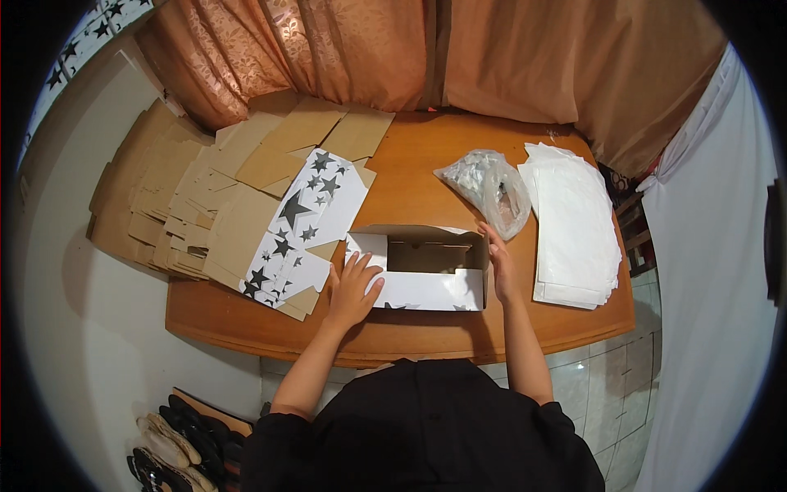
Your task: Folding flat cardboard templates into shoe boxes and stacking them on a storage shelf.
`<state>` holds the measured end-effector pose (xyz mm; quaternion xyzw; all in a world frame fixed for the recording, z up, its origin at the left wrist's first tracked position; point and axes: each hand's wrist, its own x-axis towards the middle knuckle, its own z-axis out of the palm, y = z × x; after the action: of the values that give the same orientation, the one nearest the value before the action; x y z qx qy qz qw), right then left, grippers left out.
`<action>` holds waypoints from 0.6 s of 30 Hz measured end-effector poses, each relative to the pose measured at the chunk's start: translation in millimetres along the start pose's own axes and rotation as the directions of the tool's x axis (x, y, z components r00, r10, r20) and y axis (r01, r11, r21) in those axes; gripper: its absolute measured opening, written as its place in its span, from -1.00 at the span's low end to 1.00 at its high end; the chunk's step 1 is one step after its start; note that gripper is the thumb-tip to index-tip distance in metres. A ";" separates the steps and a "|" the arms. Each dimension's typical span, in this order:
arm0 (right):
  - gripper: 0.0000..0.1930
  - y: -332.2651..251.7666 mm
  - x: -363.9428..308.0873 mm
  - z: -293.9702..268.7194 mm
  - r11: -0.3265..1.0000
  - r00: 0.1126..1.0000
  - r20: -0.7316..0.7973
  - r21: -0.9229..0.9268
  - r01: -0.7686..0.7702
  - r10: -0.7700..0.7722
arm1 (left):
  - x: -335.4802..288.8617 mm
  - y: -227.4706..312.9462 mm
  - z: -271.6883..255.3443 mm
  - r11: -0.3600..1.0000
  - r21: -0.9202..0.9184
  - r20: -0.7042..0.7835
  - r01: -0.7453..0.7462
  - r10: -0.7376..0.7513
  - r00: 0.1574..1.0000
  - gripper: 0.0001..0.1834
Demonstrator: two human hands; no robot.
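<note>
A white cardboard box [426, 291] with dark star prints and a brown inside stands in front of me, its top partly uncovered. My left hand [354, 293] lies with spread fingers on the box's left end and near corner. Against the right end rests my right hand [502, 266], its fingers stretched out and pointing away from me. Both hands touch the box from opposite sides. Left of it, a flat white box blank [307, 217] printed with black stars lies on top of brown cardboard pieces [234, 225].
The wooden table [410, 176] has a curved near edge. Behind the box to the right sits a clear plastic bag [492, 189] with contents I cannot make out. A stack of white paper sheets [576, 230] is at the right. Orange-brown curtains [508, 66] hang behind the table.
</note>
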<state>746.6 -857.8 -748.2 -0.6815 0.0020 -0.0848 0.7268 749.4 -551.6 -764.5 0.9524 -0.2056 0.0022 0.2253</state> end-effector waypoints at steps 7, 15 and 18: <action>-0.40 20.4 -0.8 3.0 0.885 0.988 0.137 -0.446 0.130 -0.076 | 22.1 19.6 3.4 0.999 0.006 -0.193 -0.040 0.041 0.980 -0.51; -0.36 27.3 -10.8 9.8 0.832 0.986 0.104 -0.530 0.163 -0.127 | 62.2 24.6 12.2 0.999 0.054 -0.348 0.000 0.019 0.937 -0.39; -0.36 25.7 -12.9 14.4 0.759 0.987 0.090 -0.631 0.161 -0.134 | 78.0 32.2 4.9 0.993 0.119 -0.366 -0.022 0.065 0.928 -0.38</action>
<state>738.7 -840.4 -774.1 -0.8868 -0.0374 -0.1225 0.4441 807.8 -610.4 -747.5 0.9414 -0.1802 0.1978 0.2056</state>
